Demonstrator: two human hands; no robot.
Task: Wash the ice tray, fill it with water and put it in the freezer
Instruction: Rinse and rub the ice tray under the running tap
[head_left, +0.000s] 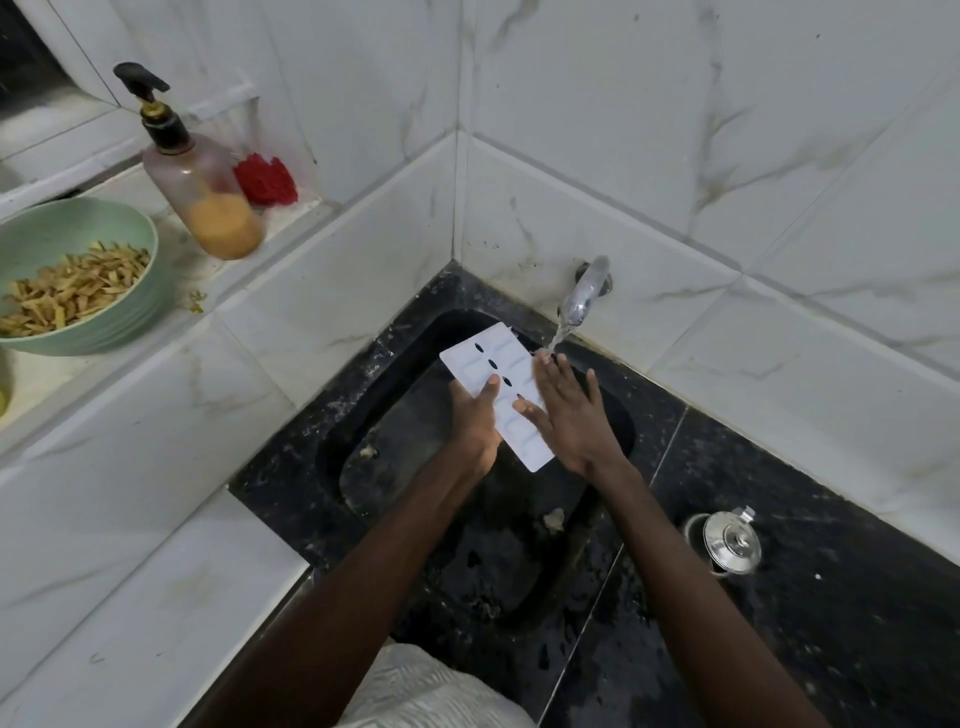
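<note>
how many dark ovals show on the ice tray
4, in a row down the middle of the ice tray, far end to right hand; more may be hidden.

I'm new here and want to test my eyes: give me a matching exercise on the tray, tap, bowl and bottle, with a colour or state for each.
Things:
1. tray
2. tap
3. bowl
4. bottle

Colour or state:
A. green
B. running
C. part full of orange liquid
D. white, held by the left hand

Pairs: 1-D, 2-B, 3-A, 4-C.
</note>
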